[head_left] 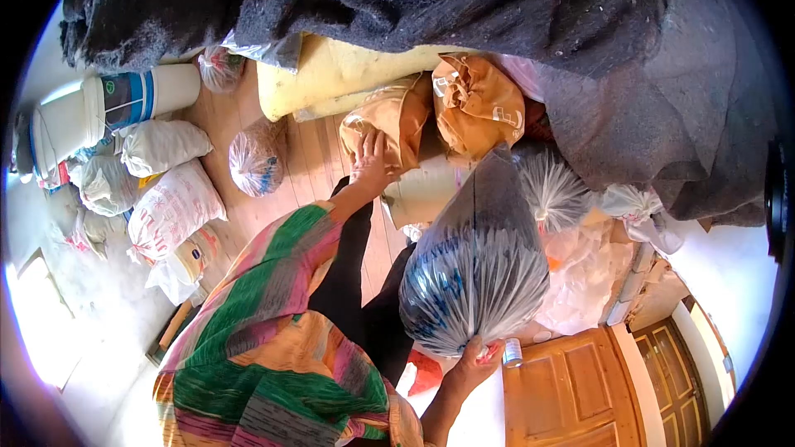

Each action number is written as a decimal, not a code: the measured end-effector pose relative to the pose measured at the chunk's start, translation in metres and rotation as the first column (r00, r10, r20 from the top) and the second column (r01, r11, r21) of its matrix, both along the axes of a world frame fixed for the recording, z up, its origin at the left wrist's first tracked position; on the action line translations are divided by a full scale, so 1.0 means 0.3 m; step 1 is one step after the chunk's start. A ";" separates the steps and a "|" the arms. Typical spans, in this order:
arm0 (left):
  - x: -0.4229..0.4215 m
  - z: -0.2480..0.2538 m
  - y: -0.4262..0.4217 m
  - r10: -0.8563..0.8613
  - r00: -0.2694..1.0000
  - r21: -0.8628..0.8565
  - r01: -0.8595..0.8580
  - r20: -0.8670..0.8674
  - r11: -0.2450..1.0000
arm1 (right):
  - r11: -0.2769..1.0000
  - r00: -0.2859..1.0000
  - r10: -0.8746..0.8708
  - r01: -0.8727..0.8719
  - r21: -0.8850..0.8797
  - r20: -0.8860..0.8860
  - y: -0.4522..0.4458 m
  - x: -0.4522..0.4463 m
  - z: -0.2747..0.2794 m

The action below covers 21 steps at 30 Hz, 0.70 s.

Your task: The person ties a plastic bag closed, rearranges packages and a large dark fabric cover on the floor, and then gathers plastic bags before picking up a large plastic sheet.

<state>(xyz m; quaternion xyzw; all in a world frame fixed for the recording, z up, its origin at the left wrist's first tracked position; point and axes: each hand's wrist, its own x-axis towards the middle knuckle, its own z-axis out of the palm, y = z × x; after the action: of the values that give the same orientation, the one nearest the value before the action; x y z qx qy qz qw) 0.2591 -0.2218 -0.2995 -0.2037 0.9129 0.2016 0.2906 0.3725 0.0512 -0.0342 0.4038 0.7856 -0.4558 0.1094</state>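
Note:
My right hand (480, 356) is closed around the gathered neck of a large clear plastic bag (476, 265). The bag is full, with dark contents and blue print on its side; exactly what it holds is hard to make out. My left hand (373, 167) lies with fingers stretched out against an orange-brown bag (389, 120) on the far side of my legs. Beside that bag stands a second orange-brown bag (478, 108) with a crumpled top and white lettering.
A yellow foam roll (331, 74) lies behind the orange-brown bags, below dark hanging blankets (464, 0). Tied sacks (178, 207) and white buckets (124, 108) line the left wall. A small tied bag (257, 161) sits on the wooden floor (306, 157). A wooden door (571, 389) is at lower right.

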 end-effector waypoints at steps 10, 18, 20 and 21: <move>0.058 -0.189 -0.135 0.594 0.685 0.426 -0.429 -0.422 0.797 | 0.998 0.998 -0.070 0.070 -0.012 -0.011 -0.039 0.069 0.008; 0.368 -0.109 -0.223 0.821 0.017 0.404 -0.876 0.571 -0.263 | 0.998 0.997 -0.034 0.031 0.046 0.064 -0.021 0.153 -0.020; 0.373 -0.128 -0.196 0.767 -0.152 0.339 -0.831 0.623 -0.440 | 0.999 0.997 -0.041 0.040 0.026 0.061 -0.025 0.148 -0.012; 0.375 -0.139 -0.182 0.691 -0.317 0.269 -0.754 0.650 -0.599 | 0.999 0.997 -0.036 0.034 0.028 0.065 -0.025 0.152 -0.013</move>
<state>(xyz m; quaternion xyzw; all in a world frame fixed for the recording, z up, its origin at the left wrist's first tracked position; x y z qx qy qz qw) 0.3714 -0.2765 -0.3413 -0.7293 0.1534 0.6618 0.0813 0.4181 0.0438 -0.0380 0.4336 0.7805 -0.4336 0.1217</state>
